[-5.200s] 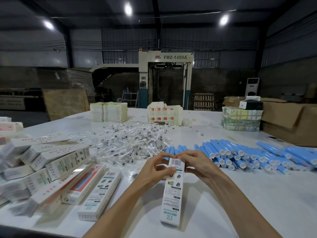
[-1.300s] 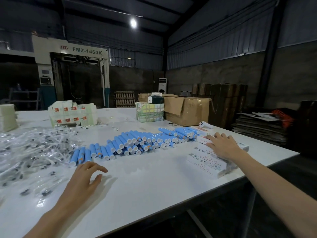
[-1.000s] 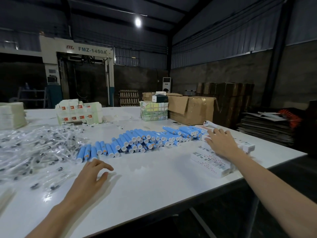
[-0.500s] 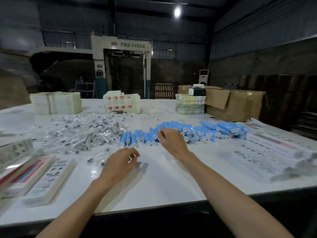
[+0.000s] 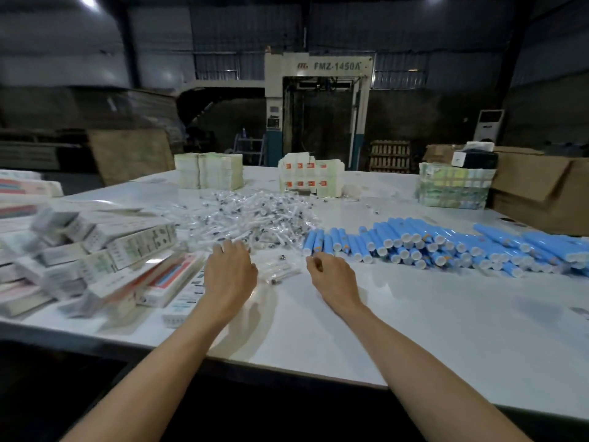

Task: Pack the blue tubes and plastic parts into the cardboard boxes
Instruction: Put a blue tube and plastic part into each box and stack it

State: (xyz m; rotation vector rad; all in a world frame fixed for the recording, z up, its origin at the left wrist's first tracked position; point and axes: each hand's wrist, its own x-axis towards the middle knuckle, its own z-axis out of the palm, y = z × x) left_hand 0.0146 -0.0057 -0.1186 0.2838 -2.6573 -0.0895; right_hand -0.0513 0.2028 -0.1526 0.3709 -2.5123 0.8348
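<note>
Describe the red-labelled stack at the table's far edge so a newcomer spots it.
Find the FMZ-1450A machine behind the white table. Directly before it, at the table's far edge, sits the stack. Of the three far stacks, only it shows red squares.

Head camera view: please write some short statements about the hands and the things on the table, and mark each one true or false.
The blue tubes lie to the right of the clear plastic parts. True.
The left hand holds a blue tube. False: its fingers reach the plastic parts, with no tube in it.
The printed boxes are piled left of both hands. True.
The brown carton stands at the near left. False: it stands at the far right.
</note>
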